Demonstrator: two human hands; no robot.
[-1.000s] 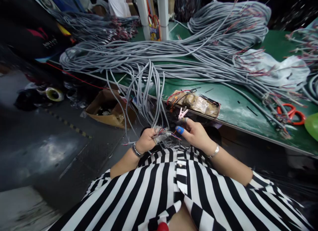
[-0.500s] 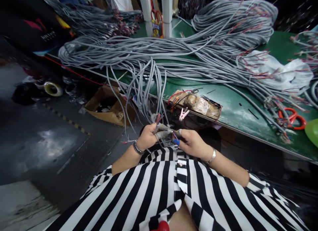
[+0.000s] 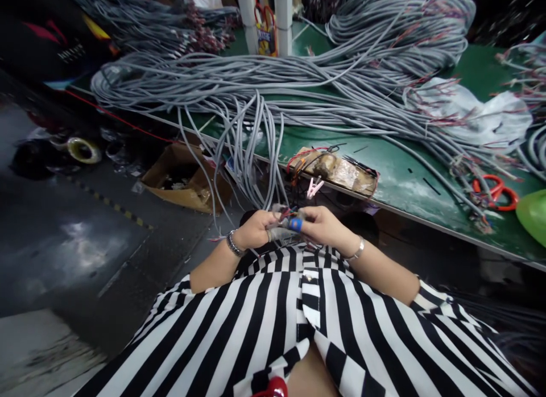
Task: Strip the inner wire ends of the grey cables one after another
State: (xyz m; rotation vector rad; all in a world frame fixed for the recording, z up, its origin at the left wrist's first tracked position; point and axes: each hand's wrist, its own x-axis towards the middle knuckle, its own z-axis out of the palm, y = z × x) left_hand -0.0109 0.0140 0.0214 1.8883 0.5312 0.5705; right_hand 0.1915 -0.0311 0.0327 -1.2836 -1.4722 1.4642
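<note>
Grey cables (image 3: pixel 255 152) hang over the front edge of the table, their stripped ends reaching into my hands. My left hand (image 3: pixel 255 229) is closed around the cable ends, where thin coloured wires (image 3: pixel 286 213) stick out. My right hand (image 3: pixel 323 225) pinches at the same wires; blue tape (image 3: pixel 295 224) wraps one of its fingertips. Both hands are close together above my lap, in front of the striped shirt. Exactly which wires lie between the right fingertips is too small to tell.
Long bundles of grey cable (image 3: pixel 205 73) cover the green table (image 3: pixel 396 169). On its front edge lies a taped block (image 3: pixel 341 172) with a pink clip (image 3: pixel 314 187). Red-handled scissors (image 3: pixel 497 193) and a green round object (image 3: pixel 532 218) lie right. A cardboard box (image 3: pixel 179 178) stands below, left.
My right hand has moved left and slightly up, so its fingertips are now against the wires at my left hand. The whole view has shifted slightly.
</note>
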